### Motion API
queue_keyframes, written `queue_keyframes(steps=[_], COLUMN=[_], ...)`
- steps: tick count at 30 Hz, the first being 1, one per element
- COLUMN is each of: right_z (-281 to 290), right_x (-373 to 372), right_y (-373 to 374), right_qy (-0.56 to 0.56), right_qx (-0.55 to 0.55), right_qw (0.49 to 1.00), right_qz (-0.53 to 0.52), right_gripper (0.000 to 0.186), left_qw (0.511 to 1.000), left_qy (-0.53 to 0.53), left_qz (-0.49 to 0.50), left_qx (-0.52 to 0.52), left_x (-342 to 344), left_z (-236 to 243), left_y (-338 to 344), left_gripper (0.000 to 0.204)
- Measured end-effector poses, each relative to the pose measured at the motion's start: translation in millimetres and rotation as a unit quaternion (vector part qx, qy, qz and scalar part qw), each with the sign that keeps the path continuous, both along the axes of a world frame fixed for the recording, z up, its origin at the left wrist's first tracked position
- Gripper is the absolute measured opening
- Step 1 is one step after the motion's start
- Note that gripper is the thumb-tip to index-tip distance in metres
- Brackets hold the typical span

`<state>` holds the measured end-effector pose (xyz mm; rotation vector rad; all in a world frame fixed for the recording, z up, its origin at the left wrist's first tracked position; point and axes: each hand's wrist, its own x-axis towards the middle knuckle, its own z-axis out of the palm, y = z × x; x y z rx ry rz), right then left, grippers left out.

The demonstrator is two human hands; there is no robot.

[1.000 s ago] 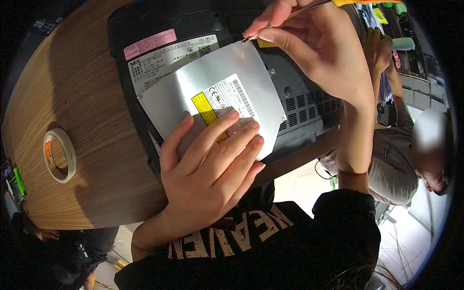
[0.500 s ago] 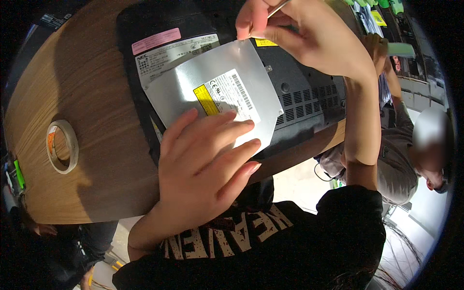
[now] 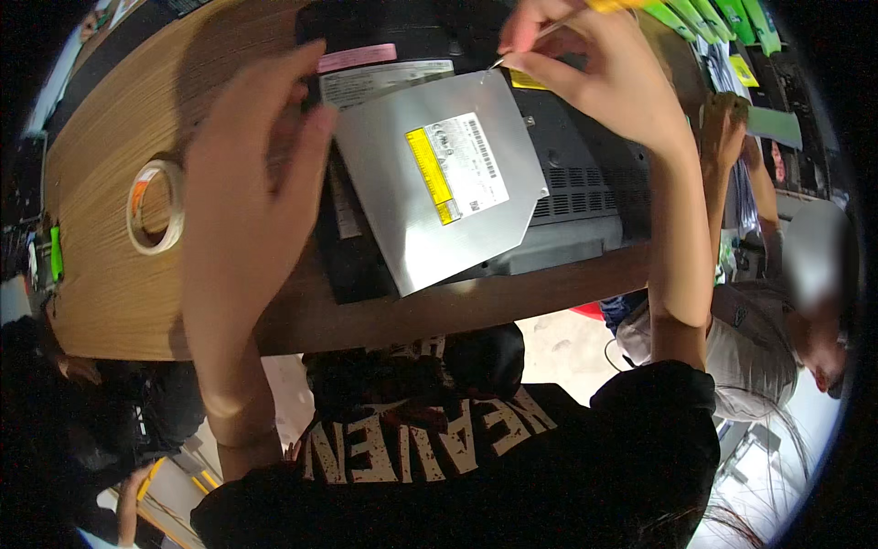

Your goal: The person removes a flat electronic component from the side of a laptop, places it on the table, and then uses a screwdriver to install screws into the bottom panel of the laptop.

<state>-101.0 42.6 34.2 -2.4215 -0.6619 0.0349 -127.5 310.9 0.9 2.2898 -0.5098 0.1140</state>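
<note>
A silver optical disc drive point(image 3: 377, 166) with a white and yellow label lies askew on the underside of a black laptop point(image 3: 599, 137). My right hand point(image 3: 608, 78) is closed round the thin metal shaft of a screwdriver point(image 3: 560, 24); its yellow handle is partly cut off by the upper edge. The screwdriver's tip is at the drive's far corner; whether a screw is there is too small to tell. My left hand point(image 3: 251, 192) is raised over the laptop's left side, apart from the drive, with thumb and fingers spread and nothing in them.
A roll of tape point(image 3: 154, 209) stands on the wooden table point(image 3: 110, 293) to the left. A green tool point(image 3: 57, 254) lies near the left edge. Green-handled items point(image 3: 722, 18) and papers are at the far right, where another person's hand point(image 3: 724, 128) is.
My left hand has lifted off the drive and moved left, uncovering its lower part. My right hand still holds the screwdriver at the drive's far corner. The whole view has shifted somewhat.
</note>
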Motion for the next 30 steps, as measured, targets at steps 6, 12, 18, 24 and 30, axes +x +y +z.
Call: queue_keyframes(steps=[6,12,18,24,30], right_z=[-22,-30,-30,-37,-41], right_x=[-40,-98,-148,-176,-185], right_y=[-11,-18,-24,-32,-32], right_qy=[0.067,0.08,0.034,0.016,-0.005], right_qx=[0.243,0.34,0.405,0.45,0.45], right_qw=[0.965,0.921,0.881,0.855,0.843], right_qz=[-0.079,-0.171,-0.243,-0.258,-0.293], right_gripper=[0.012,0.011,0.01,0.009,0.009], left_qw=[0.995,0.998,0.985,0.946,0.863], left_qy=[-0.068,-0.031,0.051,-0.274,-0.439], left_qz=[-0.036,-0.053,-0.068,-0.15,-0.245], left_qx=[0.062,0.021,-0.15,-0.088,0.049], left_x=[-19,-10,-14,-28,-50], left_z=[-28,-25,17,35,-6], left_y=[12,14,-7,-13,-3], left_gripper=[0.054,0.06,0.05,0.039,0.023])
